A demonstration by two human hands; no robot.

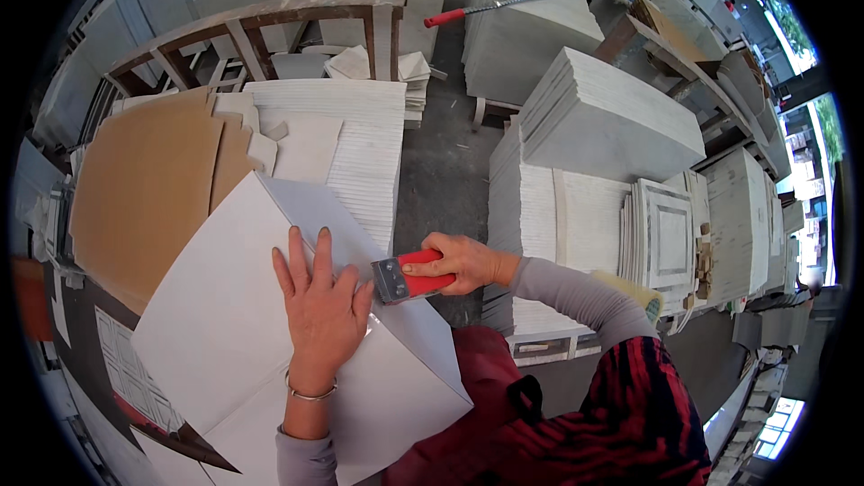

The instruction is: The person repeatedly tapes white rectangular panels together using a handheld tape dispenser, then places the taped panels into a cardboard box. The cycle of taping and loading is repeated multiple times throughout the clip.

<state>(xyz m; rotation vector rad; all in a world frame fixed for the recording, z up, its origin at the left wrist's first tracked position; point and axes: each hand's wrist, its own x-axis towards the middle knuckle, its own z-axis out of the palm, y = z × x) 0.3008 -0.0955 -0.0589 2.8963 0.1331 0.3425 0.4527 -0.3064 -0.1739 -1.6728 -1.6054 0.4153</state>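
Observation:
A large white cardboard box [225, 306] stands in front of me, its panels meeting along a ridge. My left hand [317, 301] lies flat on it with fingers spread, pressing near the ridge; a bracelet circles the wrist. Closed around a red handle, my right hand [463, 263] holds what looks like a tape dispenser [391, 281] with a grey metal head. That head meets the box edge just right of my left fingers. A shiny strip, perhaps clear tape, glints on the ridge below it. The underside of the tool is hidden.
Brown cardboard sheets [148, 189] and stacked white flat cartons [371, 153] lie beyond the box, before a wooden frame [256, 22]. Across the dark aisle [441, 162] stand more white stacks [612, 121]. A red-handled metal rod [513, 2] rests on a far stack.

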